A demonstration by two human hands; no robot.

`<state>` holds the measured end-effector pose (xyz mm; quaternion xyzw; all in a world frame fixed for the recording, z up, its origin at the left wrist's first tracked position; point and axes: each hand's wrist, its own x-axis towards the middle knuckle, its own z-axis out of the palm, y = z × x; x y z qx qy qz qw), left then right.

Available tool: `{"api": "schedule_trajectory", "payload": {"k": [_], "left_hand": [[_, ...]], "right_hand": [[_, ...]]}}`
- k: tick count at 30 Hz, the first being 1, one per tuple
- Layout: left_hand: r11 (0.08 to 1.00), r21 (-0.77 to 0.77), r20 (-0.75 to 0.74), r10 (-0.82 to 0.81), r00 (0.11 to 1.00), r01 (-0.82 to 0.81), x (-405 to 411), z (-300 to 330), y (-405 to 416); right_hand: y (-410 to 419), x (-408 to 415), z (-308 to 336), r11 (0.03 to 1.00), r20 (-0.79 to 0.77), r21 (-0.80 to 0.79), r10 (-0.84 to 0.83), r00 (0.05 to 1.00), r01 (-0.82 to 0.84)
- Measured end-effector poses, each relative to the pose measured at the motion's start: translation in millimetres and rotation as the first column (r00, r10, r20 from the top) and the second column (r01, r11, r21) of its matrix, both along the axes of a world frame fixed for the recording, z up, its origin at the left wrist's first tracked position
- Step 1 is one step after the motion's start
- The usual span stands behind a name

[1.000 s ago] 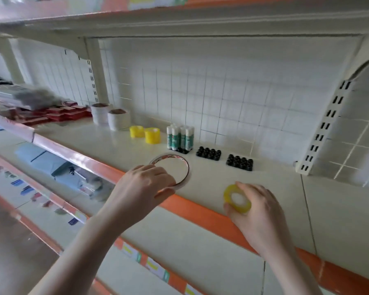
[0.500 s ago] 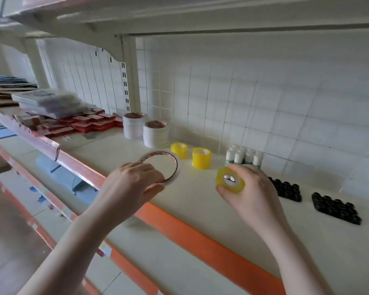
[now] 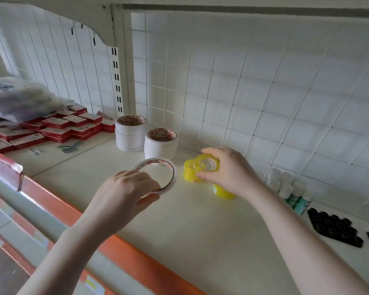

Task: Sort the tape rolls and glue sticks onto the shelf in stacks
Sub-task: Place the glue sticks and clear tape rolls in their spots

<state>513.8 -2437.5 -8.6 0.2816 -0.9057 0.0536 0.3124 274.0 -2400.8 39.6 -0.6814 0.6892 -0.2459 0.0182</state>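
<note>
My left hand [image 3: 124,192] grips a thin white tape roll [image 3: 170,169] with a wide hole, held above the cream shelf [image 3: 179,226]. My right hand [image 3: 226,169] pinches a small yellow tape roll [image 3: 209,163] directly over a yellow tape stack [image 3: 190,174]. A second yellow stack [image 3: 224,192] shows partly under my right wrist. Two stacks of white tape, one [image 3: 130,133] at the back and one [image 3: 160,143] nearer, stand just behind my left hand. Glue sticks [image 3: 290,188] with white caps stand upright to the right, by the wall.
Black capped items [image 3: 332,226] lie in groups at the far right. Red flat boxes [image 3: 60,128] and a plastic-wrapped bundle [image 3: 19,99] fill the shelf's left part. An upright post [image 3: 124,60] stands behind the white stacks. The shelf's orange front lip [image 3: 136,258] runs below my arms.
Both hands have moved left and deeper into the shelf. The yellow roll now hovers over the left yellow stack, and the white roll sits closer to the white stacks.
</note>
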Motion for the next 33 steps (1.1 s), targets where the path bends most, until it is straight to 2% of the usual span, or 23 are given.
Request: {"api": "schedule_trajectory", "payload": {"k": [6,13,33], "left_hand": [[0.998,0.015,-0.018,-0.053,0.998,0.053,16.0,-5.9,-30.7],[0.994,0.022,-0.034,-0.103,0.994,0.104,24.0,-5.3,-51.7],[0.990,0.050,-0.028,-0.134,0.991,0.135,21.7,-10.3,-64.8]], "right_hand": [[-42.1,2.1,-14.8,0.988,-0.016,0.152,-0.033,0.999,0.035],[-62.7,1.1,-21.0,0.971,0.040,0.235,-0.055,0.998,0.044],[-70.2,-5.3,-23.5,0.960,0.101,0.279,-0.043,0.994,0.013]]}}
